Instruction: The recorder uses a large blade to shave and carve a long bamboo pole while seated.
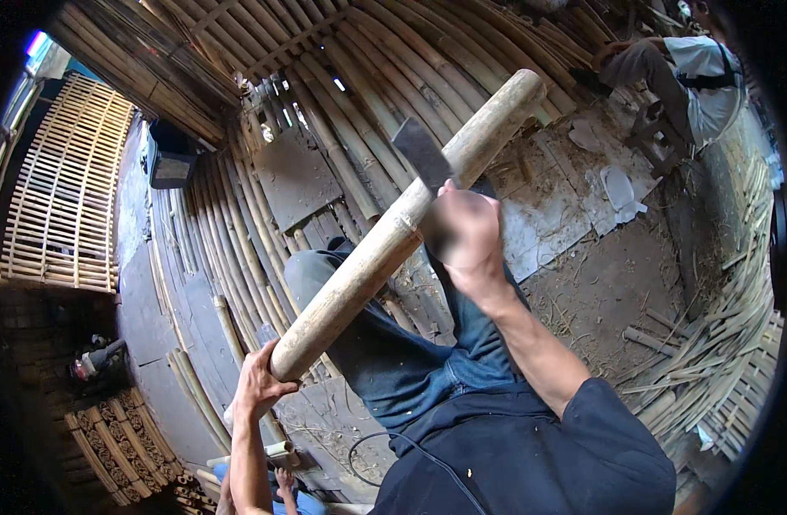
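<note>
A thick, pale bamboo pole [359, 292] slants across my lap, from lower left up to the far right. My left hand [258, 384] is wrapped around its near lower end. My right hand [466, 232], partly blurred, is closed beside the middle of the pole. It grips a machete with a broad dark blade [421, 153], which points up and to the left over the pole. The blade overlaps the pole in view, and I cannot tell whether the edge touches it. Most of the machete's handle is hidden inside my fist.
Long bamboo poles [230, 223] line the floor and far side. A person [707, 86] sits at the far right. Another person's hand [284, 482] shows at the lower left. Split bamboo strips [720, 352] pile up on the right. A slatted bamboo panel [63, 184] stands left.
</note>
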{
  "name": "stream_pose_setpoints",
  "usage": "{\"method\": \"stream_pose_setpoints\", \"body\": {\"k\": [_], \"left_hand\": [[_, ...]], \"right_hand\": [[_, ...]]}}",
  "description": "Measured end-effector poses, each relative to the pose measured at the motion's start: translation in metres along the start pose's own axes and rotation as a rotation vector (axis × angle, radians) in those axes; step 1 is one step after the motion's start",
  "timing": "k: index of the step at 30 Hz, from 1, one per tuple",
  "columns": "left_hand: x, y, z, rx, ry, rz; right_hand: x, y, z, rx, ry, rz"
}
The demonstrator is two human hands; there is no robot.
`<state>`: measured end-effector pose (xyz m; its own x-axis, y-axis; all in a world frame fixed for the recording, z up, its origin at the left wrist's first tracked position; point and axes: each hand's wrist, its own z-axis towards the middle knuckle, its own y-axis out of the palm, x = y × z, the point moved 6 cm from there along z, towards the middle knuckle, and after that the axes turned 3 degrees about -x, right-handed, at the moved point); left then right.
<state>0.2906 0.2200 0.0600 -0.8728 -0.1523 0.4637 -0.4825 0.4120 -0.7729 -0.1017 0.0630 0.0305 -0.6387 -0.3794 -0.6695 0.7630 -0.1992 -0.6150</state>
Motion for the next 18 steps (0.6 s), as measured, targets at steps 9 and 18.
{"method": "stream_pose_setpoints", "body": {"k": [9,18], "left_hand": [[-0.028,0.004,0.001,-0.085,-0.015,-0.083],[-0.047,0.012,0.017,-0.115,-0.011,-0.082]], "right_hand": [[-0.047,0.021,-0.019,-0.139,-0.065,0.110],[-0.072,0.045,-0.058,-0.309,-0.111,0.209]]}}
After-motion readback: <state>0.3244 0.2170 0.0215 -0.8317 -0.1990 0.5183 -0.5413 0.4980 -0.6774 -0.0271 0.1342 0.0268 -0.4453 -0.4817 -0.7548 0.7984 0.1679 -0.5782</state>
